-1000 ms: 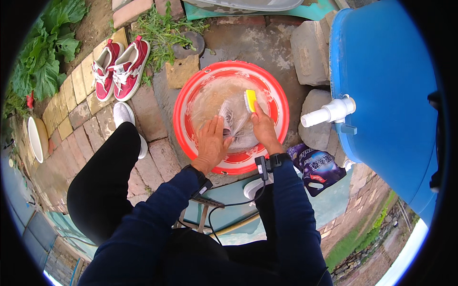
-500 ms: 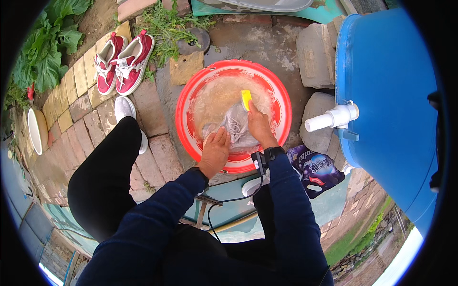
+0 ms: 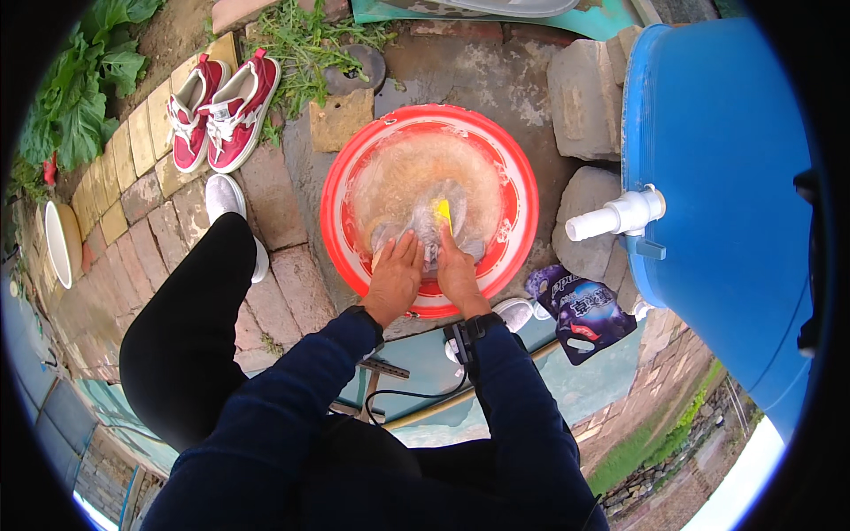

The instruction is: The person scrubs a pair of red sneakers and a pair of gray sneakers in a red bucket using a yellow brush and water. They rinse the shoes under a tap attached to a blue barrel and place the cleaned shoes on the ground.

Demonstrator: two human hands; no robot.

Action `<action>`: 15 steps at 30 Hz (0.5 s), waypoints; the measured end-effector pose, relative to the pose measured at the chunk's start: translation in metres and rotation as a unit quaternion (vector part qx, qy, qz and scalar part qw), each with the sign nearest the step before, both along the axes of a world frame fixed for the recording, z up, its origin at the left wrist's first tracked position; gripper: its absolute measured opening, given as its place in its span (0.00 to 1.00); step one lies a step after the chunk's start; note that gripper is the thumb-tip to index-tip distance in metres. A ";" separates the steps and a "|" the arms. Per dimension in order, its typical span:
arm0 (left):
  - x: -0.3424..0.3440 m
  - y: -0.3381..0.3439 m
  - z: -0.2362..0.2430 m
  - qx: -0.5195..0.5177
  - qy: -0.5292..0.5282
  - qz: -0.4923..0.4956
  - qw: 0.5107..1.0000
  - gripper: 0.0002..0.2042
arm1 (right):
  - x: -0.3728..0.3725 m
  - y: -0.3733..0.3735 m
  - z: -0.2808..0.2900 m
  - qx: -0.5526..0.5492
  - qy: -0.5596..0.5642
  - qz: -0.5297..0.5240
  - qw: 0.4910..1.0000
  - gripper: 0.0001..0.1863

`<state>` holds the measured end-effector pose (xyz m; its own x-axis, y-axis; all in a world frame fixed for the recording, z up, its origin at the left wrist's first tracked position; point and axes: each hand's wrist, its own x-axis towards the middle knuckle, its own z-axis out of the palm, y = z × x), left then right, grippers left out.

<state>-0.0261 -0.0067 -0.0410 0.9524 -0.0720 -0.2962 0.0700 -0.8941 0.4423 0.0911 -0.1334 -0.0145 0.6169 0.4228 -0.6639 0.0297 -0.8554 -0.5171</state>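
A red and white basin (image 3: 335, 190) of cloudy, brownish water stands on the paving in front of me. A soaked grey shoe with pale laces (image 3: 425, 211) lies in it, partly hidden by my hands. My left hand (image 3: 395, 279) holds the shoe down at its near left side, fingers stretched along it. My right hand (image 3: 457, 270) is closed round a yellow scrubbing brush (image 3: 444, 211), pressed against the laced part of the shoe. The brush's bristles are out of sight.
A red pair of sneakers (image 3: 239, 111) stands at the far left. On the right rises a blue barrel (image 3: 717, 177) with a white tap (image 3: 620, 215) jutting toward the basin. A purple pouch (image 3: 589, 319) lies below it. Stone blocks (image 3: 583, 106) and an oval tub (image 3: 62, 243) flank the space.
My right hand has drawn the brush toward me and slightly left along the shoe, closer to my left hand. My left hand stays on the shoe. The view has shifted slightly.
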 end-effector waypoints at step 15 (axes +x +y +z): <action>0.001 0.005 0.001 -0.035 -0.010 0.009 0.999 0.26 | -0.002 -0.020 0.007 0.095 -0.059 0.017 0.994 0.27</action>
<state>-0.0254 -0.0013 -0.0401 0.9593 -0.0740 -0.2727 0.0771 -0.8598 0.5048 0.0892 -0.1531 -0.0072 0.6695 0.5551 -0.4936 0.1275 -0.7405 -0.6598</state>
